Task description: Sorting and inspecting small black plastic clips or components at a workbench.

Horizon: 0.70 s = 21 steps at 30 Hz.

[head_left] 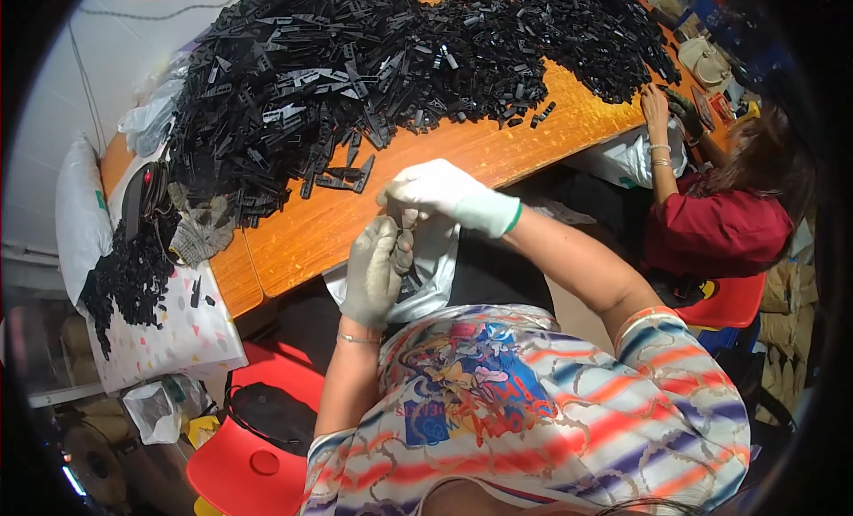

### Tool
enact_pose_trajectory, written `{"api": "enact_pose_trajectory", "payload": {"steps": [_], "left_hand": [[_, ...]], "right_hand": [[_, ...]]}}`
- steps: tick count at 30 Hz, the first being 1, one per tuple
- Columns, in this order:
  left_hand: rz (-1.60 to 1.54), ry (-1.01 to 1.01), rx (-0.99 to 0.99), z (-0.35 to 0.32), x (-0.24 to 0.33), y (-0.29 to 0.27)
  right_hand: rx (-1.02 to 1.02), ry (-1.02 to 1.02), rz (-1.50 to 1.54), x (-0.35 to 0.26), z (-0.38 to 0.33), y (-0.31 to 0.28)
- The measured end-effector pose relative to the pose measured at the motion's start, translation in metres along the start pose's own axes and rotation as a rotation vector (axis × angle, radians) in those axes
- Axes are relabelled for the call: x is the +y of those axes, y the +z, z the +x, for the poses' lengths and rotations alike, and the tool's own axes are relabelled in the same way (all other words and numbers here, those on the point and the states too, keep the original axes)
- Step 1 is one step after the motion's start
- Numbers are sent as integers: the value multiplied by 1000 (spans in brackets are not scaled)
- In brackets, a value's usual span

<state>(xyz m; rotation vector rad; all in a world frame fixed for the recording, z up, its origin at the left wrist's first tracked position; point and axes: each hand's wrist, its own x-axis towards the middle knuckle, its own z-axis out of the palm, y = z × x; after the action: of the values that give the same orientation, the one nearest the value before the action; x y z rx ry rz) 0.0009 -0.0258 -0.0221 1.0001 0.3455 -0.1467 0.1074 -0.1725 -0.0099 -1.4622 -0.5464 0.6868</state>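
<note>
Orange table [462,152]; gloved left hand [371,272], right hand [440,194] pinch small black part [407,242], axis unclear.

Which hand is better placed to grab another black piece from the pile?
Probably the right hand: it sits higher, closer to the black plastic pieces on the orange table. The left hand is lower, over the plastic bag.

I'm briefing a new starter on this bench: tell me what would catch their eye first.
The huge heap of small black plastic parts across the far side of the orange wooden table. Then, nearer, the gloved left hand and right hand meeting over a white plastic bag on the lap. At the table's right end, a co-worker in a red top reaches into the pile.
</note>
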Motion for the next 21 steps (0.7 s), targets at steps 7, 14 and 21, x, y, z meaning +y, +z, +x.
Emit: {"api": "enact_pose_trajectory", "payload": {"steps": [7, 14, 21], "left_hand": [[-156, 17, -119, -17, -20, -27], [1359, 565, 337, -32, -22, -56], [1425, 566, 382, -14, 14, -54]], "right_hand": [[115, 53, -416, 4, 10, 35], [465, -94, -979, 10, 35, -17], [501, -47, -1213, 16, 76, -37]]}}
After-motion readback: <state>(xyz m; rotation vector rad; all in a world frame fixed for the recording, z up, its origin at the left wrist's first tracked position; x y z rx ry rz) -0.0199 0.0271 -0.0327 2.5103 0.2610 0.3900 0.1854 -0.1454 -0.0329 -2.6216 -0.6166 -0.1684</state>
